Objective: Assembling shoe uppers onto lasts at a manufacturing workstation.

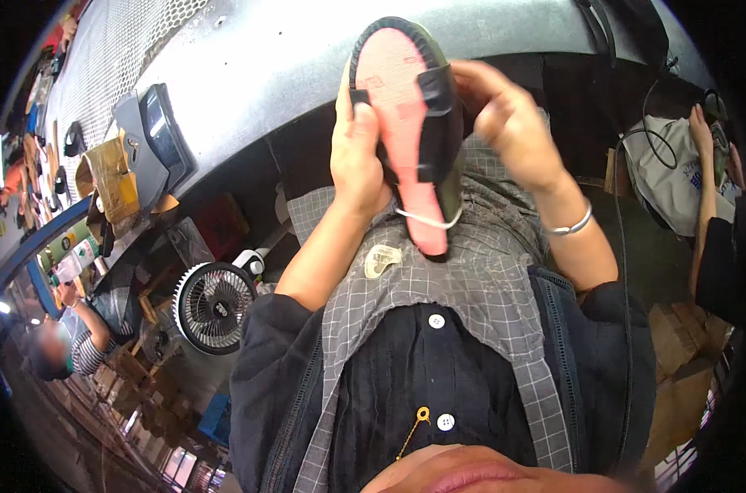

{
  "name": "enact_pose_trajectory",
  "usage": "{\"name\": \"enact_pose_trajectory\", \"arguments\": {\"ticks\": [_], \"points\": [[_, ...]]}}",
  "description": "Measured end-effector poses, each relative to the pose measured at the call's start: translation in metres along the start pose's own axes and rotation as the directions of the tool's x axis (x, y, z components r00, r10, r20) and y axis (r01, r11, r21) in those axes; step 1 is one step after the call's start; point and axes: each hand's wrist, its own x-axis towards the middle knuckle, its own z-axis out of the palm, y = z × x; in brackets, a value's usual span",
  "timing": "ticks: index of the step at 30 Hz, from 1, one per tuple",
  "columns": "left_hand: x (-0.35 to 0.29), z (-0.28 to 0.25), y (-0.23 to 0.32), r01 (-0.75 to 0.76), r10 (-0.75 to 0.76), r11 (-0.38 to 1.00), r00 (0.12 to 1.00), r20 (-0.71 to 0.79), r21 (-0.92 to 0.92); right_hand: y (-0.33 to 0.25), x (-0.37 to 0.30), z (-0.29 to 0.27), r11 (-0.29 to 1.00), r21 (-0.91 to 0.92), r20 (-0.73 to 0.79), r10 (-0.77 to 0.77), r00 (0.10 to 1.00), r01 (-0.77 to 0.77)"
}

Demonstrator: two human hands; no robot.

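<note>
An unfinished shoe (pixel 401 123) is held sole up above my lap, its toe pointing away from me. Its underside is pink, with black material folded over the edges and dark olive sides. A white cord or band (pixel 429 220) crosses it near the heel. My left hand (pixel 358 160) is closed around the left side, thumb pressed on the pink underside. At the right side near the toe is my right hand (pixel 517 127), its fingers bent and blurred by motion. The far fingertips are hidden behind the shoe, so their grip is unclear.
A metal worktable (pixel 258 82) curves along the far side. A small fan (pixel 215 308) stands at lower left. Another person's hand (pixel 700 131) is by a pale cloth (pixel 665 177) at right, near a hanging cable (pixel 622 271). A co-worker (pixel 89 329) sits far left.
</note>
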Motion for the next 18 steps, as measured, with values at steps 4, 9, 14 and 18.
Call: {"name": "enact_pose_trajectory", "arguments": {"ticks": [4,9,14,18], "points": [[-0.007,0.014,0.0,0.212,-0.181,0.962,0.967,0.178,-0.173,-0.037,0.044,0.012,0.971,0.224,0.066,-0.103,0.992,0.086],[-0.003,0.004,0.019,-0.04,0.036,0.921,0.999,0.019,0.387,-0.031,0.055,0.008,0.971,0.193,0.192,0.1,0.976,-0.138],[-0.015,0.021,0.068,-0.091,-0.056,0.721,0.98,0.188,0.687,-0.034,0.057,0.02,0.975,0.113,0.129,0.177,0.976,-0.192],[-0.011,0.028,0.079,0.126,-0.279,0.66,0.957,0.085,0.74,-0.035,0.055,0.025,0.975,0.051,0.092,0.209,0.974,-0.214]]}}
